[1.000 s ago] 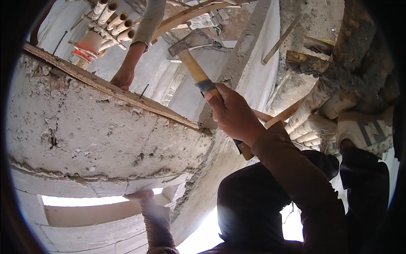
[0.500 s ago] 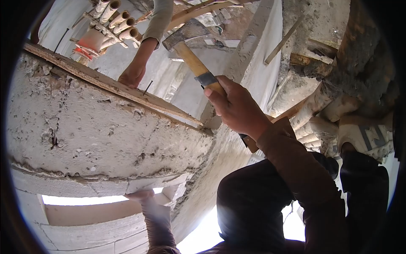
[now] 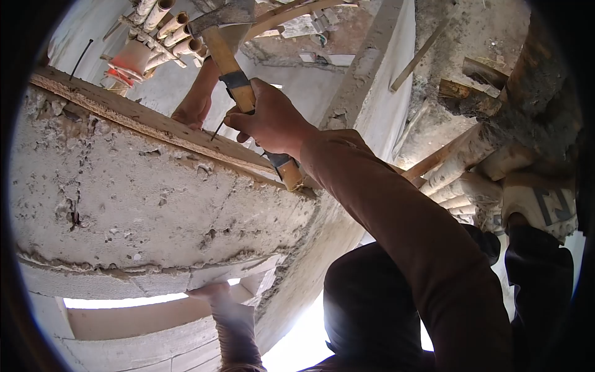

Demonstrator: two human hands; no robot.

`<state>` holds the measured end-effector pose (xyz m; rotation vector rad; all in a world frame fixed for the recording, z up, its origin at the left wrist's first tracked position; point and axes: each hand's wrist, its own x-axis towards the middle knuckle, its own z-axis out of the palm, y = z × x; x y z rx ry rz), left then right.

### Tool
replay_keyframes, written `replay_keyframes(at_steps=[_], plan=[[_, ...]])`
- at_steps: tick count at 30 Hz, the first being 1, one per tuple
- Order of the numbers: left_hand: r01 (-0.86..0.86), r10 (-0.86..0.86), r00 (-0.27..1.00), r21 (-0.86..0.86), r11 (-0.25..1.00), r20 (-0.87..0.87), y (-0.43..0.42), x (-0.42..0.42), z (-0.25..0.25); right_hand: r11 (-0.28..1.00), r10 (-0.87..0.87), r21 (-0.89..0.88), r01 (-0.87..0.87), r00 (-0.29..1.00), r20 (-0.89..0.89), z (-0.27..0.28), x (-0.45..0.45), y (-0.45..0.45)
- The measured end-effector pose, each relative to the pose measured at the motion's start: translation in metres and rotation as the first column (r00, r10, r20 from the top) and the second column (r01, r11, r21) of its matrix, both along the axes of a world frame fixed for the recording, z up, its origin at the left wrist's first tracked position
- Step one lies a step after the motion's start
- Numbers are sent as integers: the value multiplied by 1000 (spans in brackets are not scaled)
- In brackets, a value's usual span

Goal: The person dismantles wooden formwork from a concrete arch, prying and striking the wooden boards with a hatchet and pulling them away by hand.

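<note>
My right hand (image 3: 269, 121) is closed around the handle of a hatchet (image 3: 221, 53), a wooden handle wrapped with dark tape and a worn metal head held high. Below that hand, a nail (image 3: 217, 129) stands tilted out of a wooden board (image 3: 142, 119) along the top of the concrete beam (image 3: 155, 192). My left hand (image 3: 211, 290) is at the beam's lower edge, its fingers mostly hidden. Another person's hand (image 3: 193, 111) rests at the far side of the board, near the nail, partly behind the hatchet.
Another long nail (image 3: 81, 59) sticks up at the board's left end. Bamboo poles (image 3: 176, 28) and an orange-red object (image 3: 131, 59) lie beyond it. On the right are a light shoe (image 3: 539, 201), broken timber (image 3: 468, 98) and a rough dark post (image 3: 542, 93).
My right hand has moved left with the hatchet, bringing the handle over the board near the nail. The other person's hand stays by the nail; my left hand has hardly moved.
</note>
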<state>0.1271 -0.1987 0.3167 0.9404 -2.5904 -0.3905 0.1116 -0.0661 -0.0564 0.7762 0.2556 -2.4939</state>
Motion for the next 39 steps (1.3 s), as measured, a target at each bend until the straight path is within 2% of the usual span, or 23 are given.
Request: replay_keyframes(at_steps=[3, 5, 6, 8, 10, 12, 14, 19, 22, 24, 26, 31, 32, 34, 35, 37, 39], plan=[[-39, 39, 999, -4, 999, 1, 31, -1, -29, 1000, 22, -17, -24, 997, -79, -12, -12, -7], [-70, 69, 998, -15, 997, -11, 38, -1, -36, 964, -21, -265, -1, 997, -79, -17, -17, -3], [-100, 99, 995, -29, 995, -26, 39, -1, -38, 964, -21, -267, 0, 997, -76, -18, -17, -5], [-82, 82, 996, -2, 997, -19, 38, -1, -35, 913, -82, -403, 60, 996, -38, -21, -17, -6], [-66, 66, 998, 25, 998, -14, 39, -1, -38, 887, -84, -457, 62, 996, -30, -25, -19, -10], [-43, 45, 998, -27, 999, 54, 43, -1, -41, 858, -87, -509, 66, 996, -16, -28, -19, -14], [-27, 26, 999, 6, 1000, 37, 40, -2, -37, 811, -36, -584, 22, 999, -12, -29, -21, -17], [-17, 15, 999, 47, 999, 32, 40, 0, -39, 825, -34, -565, 14, 999, -25, -28, -20, -14], [0, -3, 999, 87, 996, 34, 26, 2, -22, 824, -67, -565, 39, 997, -29, -28, -18, -10], [37, -41, 992, 42, 998, 118, 23, 3, -18, 802, -102, -593, 63, 994, -33, -29, -20, -8], [59, -57, 987, -6, 998, 149, 23, 4, -18, 866, -41, -500, -15, 994, -99, -28, -26, -7], [91, -47, 966, -163, 982, 255, 24, 7, -17, 894, -23, -447, -37, 992, -127, -29, -29, -9], [126, -109, 964, -54, 991, 242, 9, 9, -1, 899, -21, -436, -40, 991, -132, -29, -29, -7], [161, -170, 961, 59, 985, 219, 26, 5, -18, 915, -5, -401, -54, 989, -145, -30, -29, -5], [54, -54, 994, 2, 999, 96, 40, 3, -34, 928, 9, -367, -65, 988, -154, -31, -30, -4], [-60, 58, 998, -40, 997, -38, 48, 2, -41, 932, 13, -356, -66, 989, -148, -33, -30, -3], [117, -100, 978, -84, 990, 185, 39, 3, -32, 937, 18, -342, -65, 990, -139, -33, -30, 0]])
